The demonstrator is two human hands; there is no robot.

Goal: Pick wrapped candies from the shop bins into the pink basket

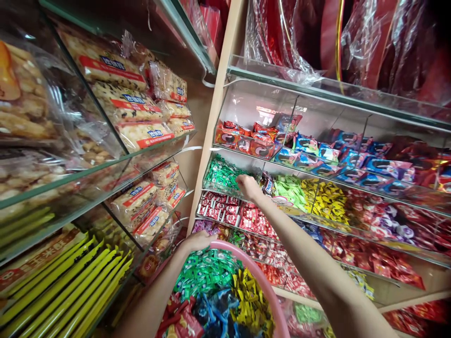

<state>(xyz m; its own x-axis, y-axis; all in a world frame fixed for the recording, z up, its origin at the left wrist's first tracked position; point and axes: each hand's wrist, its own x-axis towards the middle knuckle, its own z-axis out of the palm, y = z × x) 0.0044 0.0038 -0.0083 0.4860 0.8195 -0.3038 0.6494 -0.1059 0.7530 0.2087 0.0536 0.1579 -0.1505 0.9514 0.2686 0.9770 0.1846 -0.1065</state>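
Note:
My left hand (199, 240) grips the far rim of a pink basin (278, 300). Inside the basin lie green-wrapped candies (211, 272), yellow-wrapped candies (252, 303), dark blue packets (214, 310) and red packets (181, 314). My right hand (248, 187) is stretched forward over the front glass of a shelf compartment, at the right side of a heap of green-wrapped candies (223, 170). Its fingers are curled inward; what they hold, if anything, is hidden.
Glass shelves with dividers fill the right side, bearing light green candies (291, 190), yellow candies (327, 199) and blue snack packets (347, 155). Packaged rice cakes (136, 105) stand on left glass shelves (91, 171). A wooden post (207, 122) separates both sides.

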